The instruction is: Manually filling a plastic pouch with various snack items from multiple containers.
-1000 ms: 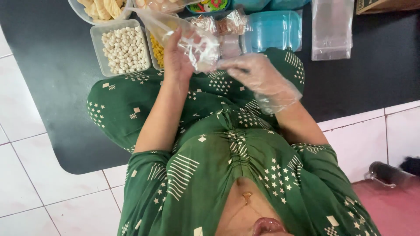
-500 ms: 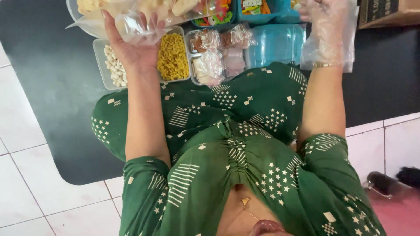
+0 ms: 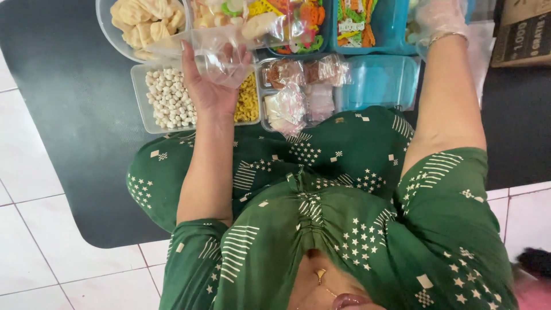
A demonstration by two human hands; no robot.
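Note:
My left hand point(image 3: 209, 92) is bare, palm up, and grips a clear empty plastic bag point(image 3: 221, 54) above a tub of white round balls point(image 3: 166, 97) and a tub of yellow curled snacks point(image 3: 248, 100). My right hand point(image 3: 439, 17) wears a thin clear glove and a bracelet. It reaches into a blue tray point(image 3: 396, 34) at the top edge, where its fingers are cut off. Beside the yellow snacks, a clear tub point(image 3: 298, 92) holds small wrapped packs.
A bowl of pale crackers point(image 3: 143, 23), a tray of colourful shaped snacks point(image 3: 298, 23) and a teal lidded box point(image 3: 379, 80) stand on a black mat point(image 3: 69, 115) over white floor tiles point(image 3: 46, 252). A cardboard box point(image 3: 522, 34) sits at the top right. My green-clad lap fills the foreground.
A second ago both hands held a wrapped pack over my lap. The pack now lies in the tub, my left hand has taken a clear bag, and my right hand has reached to the blue tray.

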